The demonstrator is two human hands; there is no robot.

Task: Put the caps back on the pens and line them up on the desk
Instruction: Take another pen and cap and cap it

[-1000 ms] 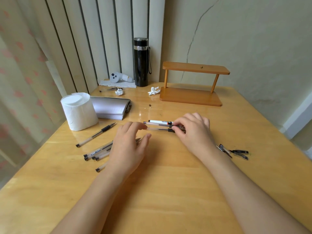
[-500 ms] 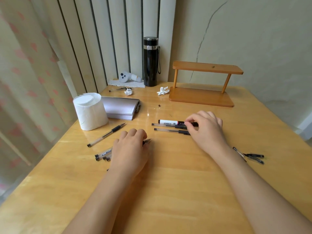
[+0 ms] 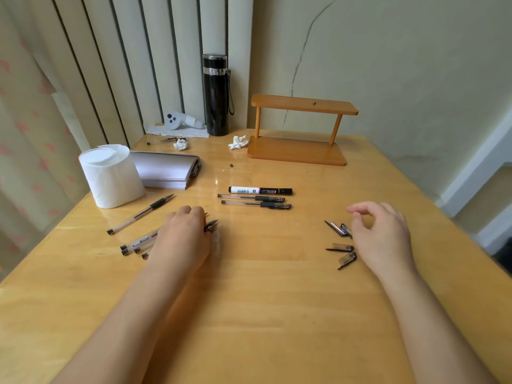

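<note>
The left hand (image 3: 181, 239) lies over the middles of the uncapped pens (image 3: 136, 242), so I can't count them or tell whether its fingers (image 3: 191, 212) grip them. Just right of that hand I see only a blurred smear (image 3: 218, 245), and well to its right the right hand (image 3: 383, 236) covers part of the loose caps (image 3: 338, 228).

Three capped pens (image 3: 257, 198) at centre, one lone uncapped pen (image 3: 141, 214) at left, about four bunched pens (image 3: 138, 242) below it, four or five loose caps (image 3: 342, 247) at right, one tissue roll (image 3: 113, 178), one flask (image 3: 215, 98).
</note>
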